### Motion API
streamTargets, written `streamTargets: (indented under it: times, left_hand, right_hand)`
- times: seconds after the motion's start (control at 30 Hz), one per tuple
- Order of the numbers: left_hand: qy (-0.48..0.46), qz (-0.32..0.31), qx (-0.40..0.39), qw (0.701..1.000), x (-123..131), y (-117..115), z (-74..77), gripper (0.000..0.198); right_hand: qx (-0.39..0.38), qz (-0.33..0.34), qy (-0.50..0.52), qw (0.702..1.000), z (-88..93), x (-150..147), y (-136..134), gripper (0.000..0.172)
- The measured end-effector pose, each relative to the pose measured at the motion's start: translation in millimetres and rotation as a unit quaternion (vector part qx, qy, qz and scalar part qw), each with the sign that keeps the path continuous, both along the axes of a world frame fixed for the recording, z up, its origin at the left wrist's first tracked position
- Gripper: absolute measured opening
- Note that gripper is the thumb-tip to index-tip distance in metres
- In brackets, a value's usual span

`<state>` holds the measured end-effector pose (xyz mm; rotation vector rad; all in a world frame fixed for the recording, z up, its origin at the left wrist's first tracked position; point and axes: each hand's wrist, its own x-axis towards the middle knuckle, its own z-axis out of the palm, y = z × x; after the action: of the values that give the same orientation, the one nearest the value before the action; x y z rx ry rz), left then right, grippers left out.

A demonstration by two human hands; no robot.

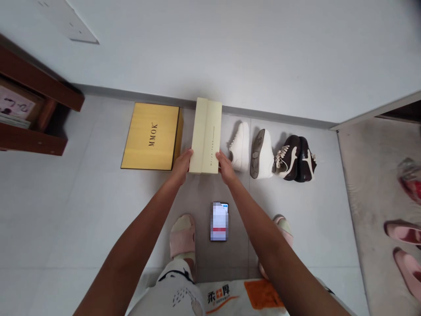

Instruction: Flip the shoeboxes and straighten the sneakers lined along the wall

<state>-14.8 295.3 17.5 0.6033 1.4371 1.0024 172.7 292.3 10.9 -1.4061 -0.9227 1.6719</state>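
A long cream-coloured box [206, 136] stands on the tiled floor against the skirting, with small dark lettering on its lid. My left hand [182, 166] grips its near left side, and my right hand [226, 166] grips its near right side. Just left of it lies a golden-yellow box marked MMOK [151, 136], close to my left hand. To the right stand a pair of white sneakers [258, 151] and a pair of dark brown-and-white sneakers [295, 158]. The white pair is nearest my right hand.
A phone [219, 221] with a blurred screen lies on the floor between my pink slippers [182, 237]. A dark wooden shelf [36, 92] holding books juts in at the left. At the right, pink shoes [404, 232] sit on a grey mat [368, 197].
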Motion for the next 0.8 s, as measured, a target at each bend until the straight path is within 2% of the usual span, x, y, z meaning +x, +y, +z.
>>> streamTargets:
  times: [0.1,0.2,0.27,0.37,0.57,0.73,0.8]
  left_hand:
    - [-0.004,0.030,-0.096,0.995,-1,4,-19.9,0.051]
    - [0.004,0.054,-0.172,0.984,3,3,-39.0,0.033]
    - [-0.018,0.060,-0.205,0.977,8,0,-48.3,0.025]
    - [-0.083,0.061,-0.224,0.969,15,-7,-54.7,0.023]
    - [-0.179,0.079,-0.172,0.965,2,-14,-47.4,0.021]
    - [-0.146,0.111,-0.098,0.978,-11,-19,-32.8,0.030]
    - [-0.113,0.122,-0.079,0.983,-13,-20,-27.3,0.034]
  right_hand:
    - [0.013,-0.039,-0.009,0.999,0.1,13,4,0.084]
    - [0.059,-0.066,-0.053,0.995,-1.8,28,5,0.091]
    - [0.101,-0.068,-0.080,0.989,-3.5,37,4,0.088]
    - [0.147,-0.056,-0.134,0.978,-5.8,47,1,0.080]
    - [0.156,-0.054,-0.198,0.966,-13.0,55,-4,0.066]
    - [0.153,-0.080,-0.207,0.963,-21.5,54,-2,0.060]
    - [0.141,-0.070,-0.190,0.969,-22.1,53,0,0.061]
